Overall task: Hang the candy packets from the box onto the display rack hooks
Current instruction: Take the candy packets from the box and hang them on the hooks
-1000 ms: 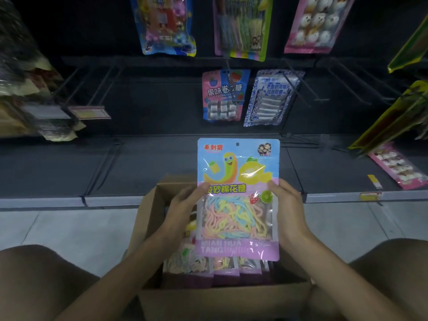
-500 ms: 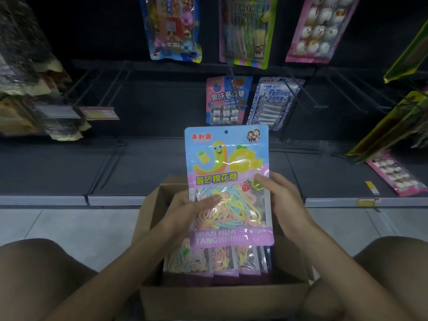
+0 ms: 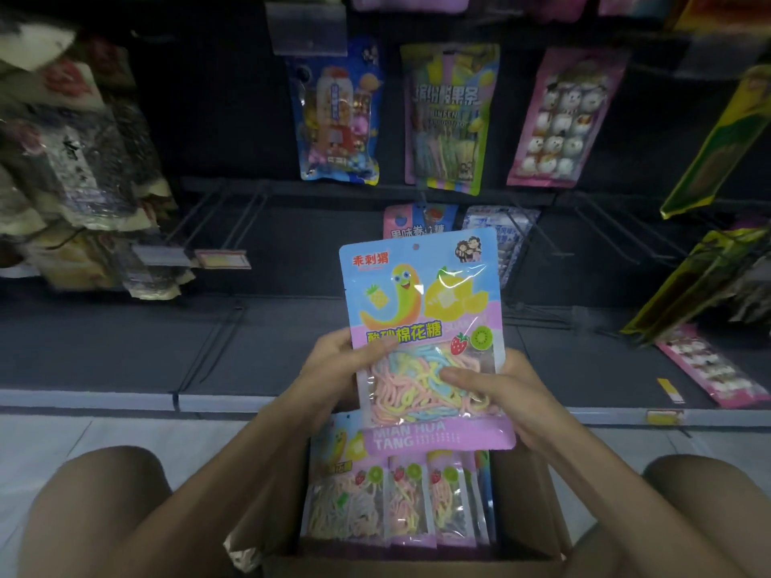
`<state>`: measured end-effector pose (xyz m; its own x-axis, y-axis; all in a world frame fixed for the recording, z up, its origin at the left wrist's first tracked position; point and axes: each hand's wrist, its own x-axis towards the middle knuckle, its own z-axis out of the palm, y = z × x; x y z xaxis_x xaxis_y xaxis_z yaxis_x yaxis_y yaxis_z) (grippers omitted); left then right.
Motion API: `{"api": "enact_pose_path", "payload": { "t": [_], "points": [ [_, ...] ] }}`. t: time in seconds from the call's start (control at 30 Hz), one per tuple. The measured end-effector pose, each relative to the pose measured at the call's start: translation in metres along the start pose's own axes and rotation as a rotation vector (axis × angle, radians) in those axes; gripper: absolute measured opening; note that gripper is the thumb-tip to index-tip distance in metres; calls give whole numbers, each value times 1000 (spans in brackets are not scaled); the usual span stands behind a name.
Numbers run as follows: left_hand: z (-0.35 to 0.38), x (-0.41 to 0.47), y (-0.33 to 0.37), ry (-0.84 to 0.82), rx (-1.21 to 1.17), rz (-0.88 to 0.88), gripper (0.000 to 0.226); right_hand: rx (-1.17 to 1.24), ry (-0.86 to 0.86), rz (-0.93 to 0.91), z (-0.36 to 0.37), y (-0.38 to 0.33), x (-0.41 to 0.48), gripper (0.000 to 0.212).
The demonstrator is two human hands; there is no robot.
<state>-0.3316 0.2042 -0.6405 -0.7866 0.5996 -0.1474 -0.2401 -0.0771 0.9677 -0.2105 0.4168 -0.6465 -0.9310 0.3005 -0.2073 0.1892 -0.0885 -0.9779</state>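
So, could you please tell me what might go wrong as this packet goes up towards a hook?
1. The left hand and right hand both grip the candy packet around its lower half, so the top may flop and its small hang hole could miss the hook.
2. The empty hooks are thin dark wires against a dark panel, so they are probably easy to misjudge in this dim light.
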Motion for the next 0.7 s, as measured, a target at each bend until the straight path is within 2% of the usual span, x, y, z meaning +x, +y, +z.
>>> {"api": "enact_pose_path", "payload": {
  "t": [0.13, 0.2, 0.33, 0.5, 0.63, 0.7],
  "points": [
    [1, 12, 58, 39, -92, 151, 35, -69, -50, -40, 0, -20, -4, 44],
    [6, 20, 85, 111, -126, 176, 31, -133, -68, -60, 2, -33, -3, 42],
    [20, 29, 130, 172, -132, 248, 34, -184, -78, -160, 5, -71, 2, 51],
    [29, 38, 186, 139, -108, 351, 38, -85, 112, -508, 1, -165, 18, 55],
    [42, 48, 226, 149, -80, 440, 36, -72, 171, -589, 11, -229, 33, 26],
    [46, 53, 245, 171, -68, 481, 34, -30, 181, -592, 17, -250, 42, 20]
  ]
}}
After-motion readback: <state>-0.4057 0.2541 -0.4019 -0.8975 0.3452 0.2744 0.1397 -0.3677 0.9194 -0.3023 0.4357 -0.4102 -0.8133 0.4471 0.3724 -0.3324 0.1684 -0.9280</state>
